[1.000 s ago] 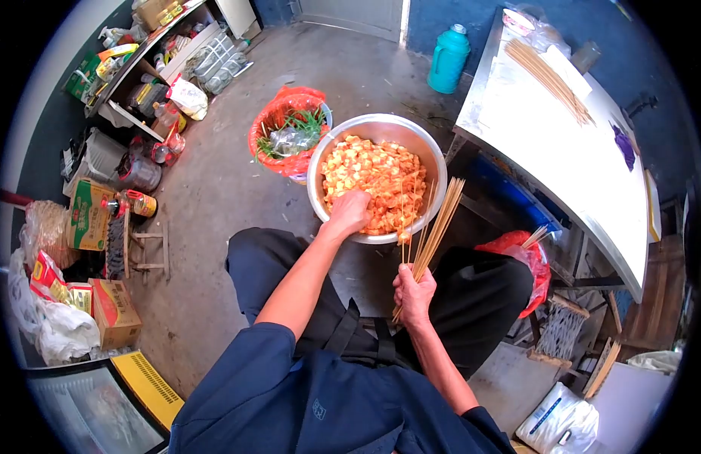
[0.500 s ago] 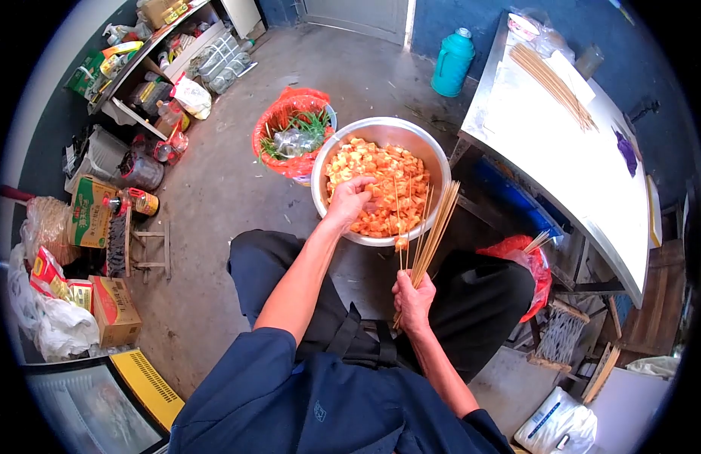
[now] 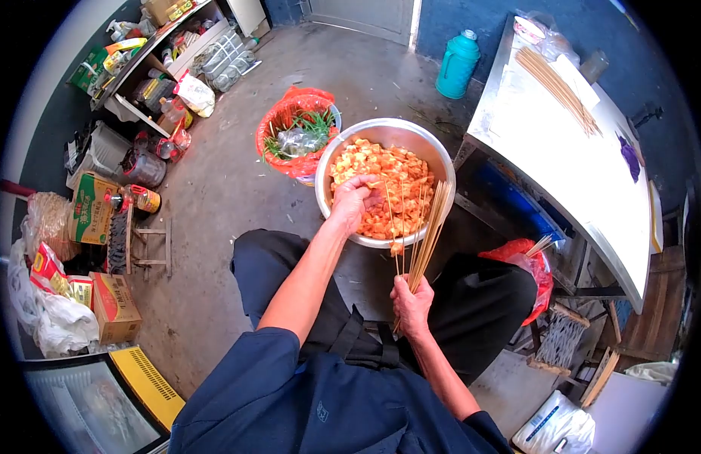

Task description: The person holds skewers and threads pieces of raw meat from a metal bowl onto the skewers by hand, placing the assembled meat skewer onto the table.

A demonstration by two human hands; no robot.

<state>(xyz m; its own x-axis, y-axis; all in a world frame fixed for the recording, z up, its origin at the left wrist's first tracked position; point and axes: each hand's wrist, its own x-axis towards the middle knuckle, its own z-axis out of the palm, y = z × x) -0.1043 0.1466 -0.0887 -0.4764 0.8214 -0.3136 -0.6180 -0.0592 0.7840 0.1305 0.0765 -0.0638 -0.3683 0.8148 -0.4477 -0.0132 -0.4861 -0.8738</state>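
Observation:
A wide metal bowl filled with orange marinated meat pieces stands on the floor between my knees. Over its left part, my left hand is closed with curled fingers, pinching what looks like a piece of meat. My right hand is shut around a bundle of thin wooden skewers in front of the bowl, their tips fanning out over its right side. One skewer leans apart from the bundle towards my left hand, with a meat piece threaded low on it.
Behind the bowl on the left stands a bucket lined with a red bag, holding greens. At right is a white-topped table with more skewers. A teal thermos stands behind. Boxes and a stool are left.
The view has shifted slightly, so the scene sits a little further right. The skewer tips have tilted slightly left. Both hands keep nearly the same poses.

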